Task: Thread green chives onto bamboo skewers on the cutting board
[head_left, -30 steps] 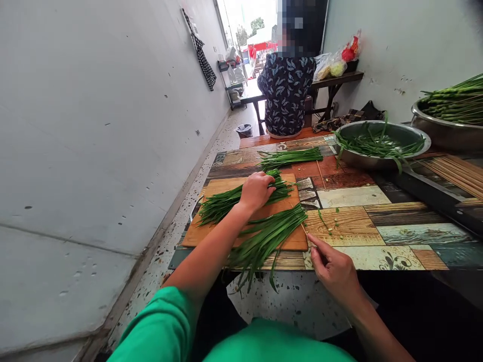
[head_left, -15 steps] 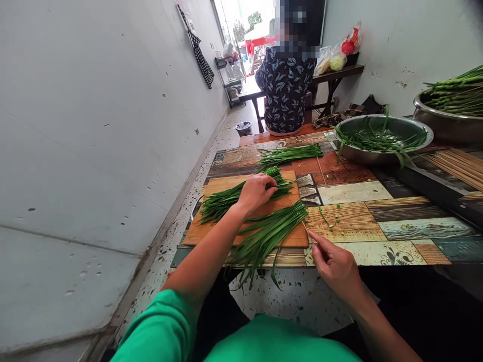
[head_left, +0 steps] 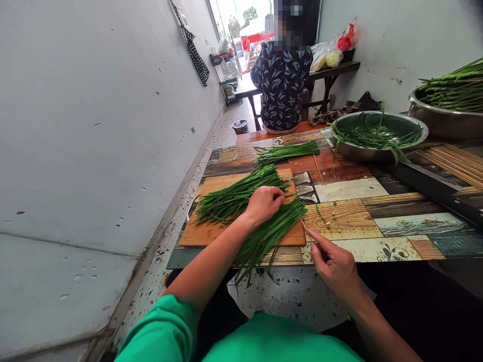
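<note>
My left hand [head_left: 265, 205] is over the cutting board [head_left: 206, 232], its thumb and fingers pinched together. A thin green stalk shows at the fingertips, apparently a garlic chive. Behind that hand a loose pile of garlic chives [head_left: 230, 197] lies across the board. My right hand [head_left: 334, 259] pinches the near end of a thin wooden skewer [head_left: 304, 224] at the table's front edge. The skewer's other end runs into the root ends of a bunch of garlic chives [head_left: 269, 234], which fan out left and hang over the table edge.
Farther back lies another chive bunch [head_left: 289, 152] on a skewer. A steel bowl [head_left: 377, 143] holds loose chives, with a large knife [head_left: 433, 188] and bare skewers [head_left: 458, 163] beside it. Another steel pot [head_left: 445, 118] holds skewered greens. A person [head_left: 281, 88] sits ahead, facing away.
My left hand has moved from the loose pile towards me and slightly right, over to the skewered bunch. My right hand stays at the skewer's end. The view has shifted slightly.
</note>
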Available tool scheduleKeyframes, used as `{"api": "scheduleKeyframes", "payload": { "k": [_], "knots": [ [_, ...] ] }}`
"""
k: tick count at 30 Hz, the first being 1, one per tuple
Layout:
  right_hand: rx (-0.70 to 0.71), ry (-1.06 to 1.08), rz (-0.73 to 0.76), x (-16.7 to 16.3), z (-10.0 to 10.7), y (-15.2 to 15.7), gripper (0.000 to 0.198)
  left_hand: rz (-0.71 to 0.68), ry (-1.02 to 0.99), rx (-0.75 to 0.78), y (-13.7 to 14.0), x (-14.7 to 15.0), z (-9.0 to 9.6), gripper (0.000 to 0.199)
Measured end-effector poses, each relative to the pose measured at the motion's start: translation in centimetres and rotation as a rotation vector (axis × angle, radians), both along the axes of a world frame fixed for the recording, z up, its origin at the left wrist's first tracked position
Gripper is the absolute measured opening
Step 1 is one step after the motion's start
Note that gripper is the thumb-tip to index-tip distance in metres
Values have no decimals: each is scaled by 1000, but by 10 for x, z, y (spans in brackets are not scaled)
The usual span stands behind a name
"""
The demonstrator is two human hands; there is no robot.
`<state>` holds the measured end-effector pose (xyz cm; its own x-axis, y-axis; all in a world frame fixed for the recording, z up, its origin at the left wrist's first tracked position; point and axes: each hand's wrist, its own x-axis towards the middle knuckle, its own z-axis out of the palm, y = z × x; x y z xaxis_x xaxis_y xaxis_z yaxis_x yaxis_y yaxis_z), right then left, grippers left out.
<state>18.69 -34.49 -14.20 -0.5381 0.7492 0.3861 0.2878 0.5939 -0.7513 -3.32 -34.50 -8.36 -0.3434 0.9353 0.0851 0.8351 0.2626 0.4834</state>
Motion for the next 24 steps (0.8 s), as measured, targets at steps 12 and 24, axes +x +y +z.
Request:
{"api": "scheduleKeyframes", "payload": {
  "k": [12,24],
  "knots": [
    [2,-19,-2,-1,-3,1,35,31,-17,55,1,3,-2,19],
    [45,-2,-2,-1,-3,3,34,4,-105,94,-1,4,-5,19]
  ]
}}
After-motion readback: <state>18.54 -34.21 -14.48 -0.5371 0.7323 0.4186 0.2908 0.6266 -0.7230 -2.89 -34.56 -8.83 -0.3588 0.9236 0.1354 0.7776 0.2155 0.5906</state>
